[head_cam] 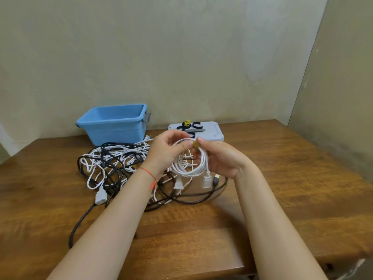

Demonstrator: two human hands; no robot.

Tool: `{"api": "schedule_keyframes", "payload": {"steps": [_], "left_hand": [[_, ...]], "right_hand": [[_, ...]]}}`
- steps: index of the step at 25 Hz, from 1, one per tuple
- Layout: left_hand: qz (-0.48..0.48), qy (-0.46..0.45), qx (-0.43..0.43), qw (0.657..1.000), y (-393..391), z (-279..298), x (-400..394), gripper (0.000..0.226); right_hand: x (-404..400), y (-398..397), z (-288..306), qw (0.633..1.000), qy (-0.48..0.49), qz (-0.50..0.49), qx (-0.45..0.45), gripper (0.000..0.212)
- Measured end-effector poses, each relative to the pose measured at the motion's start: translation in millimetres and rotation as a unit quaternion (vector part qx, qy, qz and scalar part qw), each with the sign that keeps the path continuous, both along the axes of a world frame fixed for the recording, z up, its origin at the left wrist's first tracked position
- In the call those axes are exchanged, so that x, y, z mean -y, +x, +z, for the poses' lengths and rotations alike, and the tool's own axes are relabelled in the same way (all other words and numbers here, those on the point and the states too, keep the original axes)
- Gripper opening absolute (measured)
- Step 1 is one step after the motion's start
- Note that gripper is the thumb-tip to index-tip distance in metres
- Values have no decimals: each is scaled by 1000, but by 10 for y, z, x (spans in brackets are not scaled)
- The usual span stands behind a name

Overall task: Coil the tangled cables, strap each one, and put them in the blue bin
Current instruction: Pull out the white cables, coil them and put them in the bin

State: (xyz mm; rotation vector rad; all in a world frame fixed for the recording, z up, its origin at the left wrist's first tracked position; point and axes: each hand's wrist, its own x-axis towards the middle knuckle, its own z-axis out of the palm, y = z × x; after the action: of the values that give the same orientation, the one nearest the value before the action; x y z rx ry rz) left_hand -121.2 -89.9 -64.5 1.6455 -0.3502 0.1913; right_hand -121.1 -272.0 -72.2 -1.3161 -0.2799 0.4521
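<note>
A coiled white cable (193, 168) hangs above the wooden table between both hands, its two white plugs dangling below. My left hand (168, 150) pinches the top of the coil. My right hand (220, 158) grips the coil's right side, and its fingers hold a yellow strap (195, 144) wrapped at the top of the loop. A tangle of white and black cables (115, 164) lies on the table to the left. The blue bin (113, 123) stands at the back left, and nothing shows inside it.
A grey lid (212, 130) at the back centre carries several black straps (196, 124) and a yellow one (187, 122). One black cable (80, 221) trails off the front left edge. Walls close in behind and at the right.
</note>
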Motion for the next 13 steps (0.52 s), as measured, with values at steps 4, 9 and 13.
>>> {"api": "schedule_keyframes", "payload": {"steps": [4,9,13], "left_hand": [[-25,-48,-48,997,78,201,10,26],[-166,-146,-191,956,96,278,-219,48],[-196,-275,-234,912,148,322,-430,52]], "right_hand": [[-12,27,324,996,1,-61,65,32],[-249,153,719,989,121,-65,52,28],[-674,361,826,978,192,-79,23,30]]}}
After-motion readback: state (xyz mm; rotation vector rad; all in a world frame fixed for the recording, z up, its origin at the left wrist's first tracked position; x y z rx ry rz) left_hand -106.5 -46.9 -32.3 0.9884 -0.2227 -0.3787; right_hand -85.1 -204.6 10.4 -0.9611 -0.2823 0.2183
